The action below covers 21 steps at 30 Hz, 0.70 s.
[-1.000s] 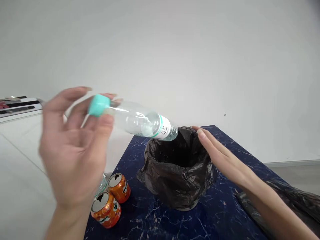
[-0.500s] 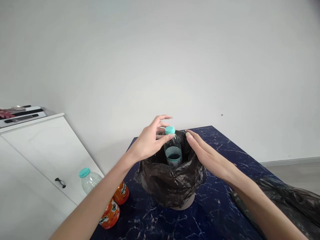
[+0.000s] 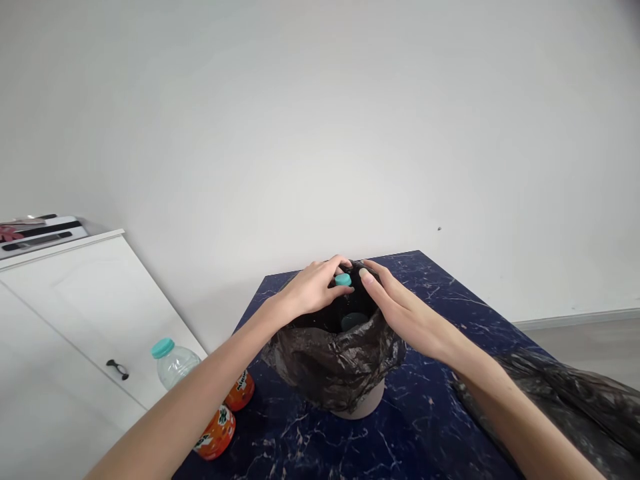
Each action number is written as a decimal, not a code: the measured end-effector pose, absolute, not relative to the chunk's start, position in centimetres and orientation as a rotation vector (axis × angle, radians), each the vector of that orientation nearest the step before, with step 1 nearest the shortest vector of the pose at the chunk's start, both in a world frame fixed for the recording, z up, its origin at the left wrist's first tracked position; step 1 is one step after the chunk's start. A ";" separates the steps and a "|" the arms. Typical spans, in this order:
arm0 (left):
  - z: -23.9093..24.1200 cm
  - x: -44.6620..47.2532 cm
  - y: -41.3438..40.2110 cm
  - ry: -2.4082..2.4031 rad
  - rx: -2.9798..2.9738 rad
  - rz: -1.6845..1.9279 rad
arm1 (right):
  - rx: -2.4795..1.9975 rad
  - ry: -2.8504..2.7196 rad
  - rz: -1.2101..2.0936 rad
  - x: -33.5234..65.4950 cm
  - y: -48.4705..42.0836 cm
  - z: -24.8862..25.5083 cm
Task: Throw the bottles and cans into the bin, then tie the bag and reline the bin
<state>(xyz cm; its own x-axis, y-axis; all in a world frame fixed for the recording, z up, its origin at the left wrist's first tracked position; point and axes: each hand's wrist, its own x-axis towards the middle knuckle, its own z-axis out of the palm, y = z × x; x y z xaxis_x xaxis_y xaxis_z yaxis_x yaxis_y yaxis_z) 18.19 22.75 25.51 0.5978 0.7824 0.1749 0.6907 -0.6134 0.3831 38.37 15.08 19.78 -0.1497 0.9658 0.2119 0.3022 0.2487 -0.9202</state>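
Note:
A small bin lined with a black bag (image 3: pixel 335 365) stands on a dark blue marbled table (image 3: pixel 430 427). A clear plastic bottle with a teal cap (image 3: pixel 343 280) stands upright inside it, only the cap and shoulder showing. My left hand (image 3: pixel 311 291) reaches over the bin's left rim, its thumb and fingers closed around the cap. My right hand (image 3: pixel 400 310) lies on the right rim of the bag with its fingers stretched out, fingertips close to the cap.
A second clear bottle with a teal cap (image 3: pixel 171 360) and two orange drink cans (image 3: pixel 216 432) stand at the table's left edge, partly behind my left forearm. A white cabinet (image 3: pixel 65 300) is on the left. Another crumpled black bag (image 3: pixel 565 400) lies at the right.
My left hand carried the bottle from the left into the bin and stood it upright. It has since sunk lower, leaving mostly the cap above the rim. My right hand moved in slightly.

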 end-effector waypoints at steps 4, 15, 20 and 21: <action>26.7 17.4 21.3 1.250 2.559 0.596 | -1.196 -1.633 0.910 38.4 15.1 19.7; 26.4 2.9 15.1 2.124 2.448 1.302 | -1.196 -1.636 0.747 38.0 14.0 19.8; 24.3 -4.6 13.2 2.547 2.420 1.112 | -1.213 -1.644 0.698 37.9 13.0 20.1; 23.9 -5.7 12.9 2.618 2.363 1.040 | -1.212 -1.644 0.697 37.8 12.9 20.2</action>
<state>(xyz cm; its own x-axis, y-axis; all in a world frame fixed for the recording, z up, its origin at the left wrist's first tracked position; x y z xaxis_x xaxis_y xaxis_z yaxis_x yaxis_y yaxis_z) -5.72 12.90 23.91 -0.0920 0.7067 0.7015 0.9954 0.0830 0.0469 37.85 12.90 20.16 -0.0640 0.9336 0.3526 0.3961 0.3480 -0.8497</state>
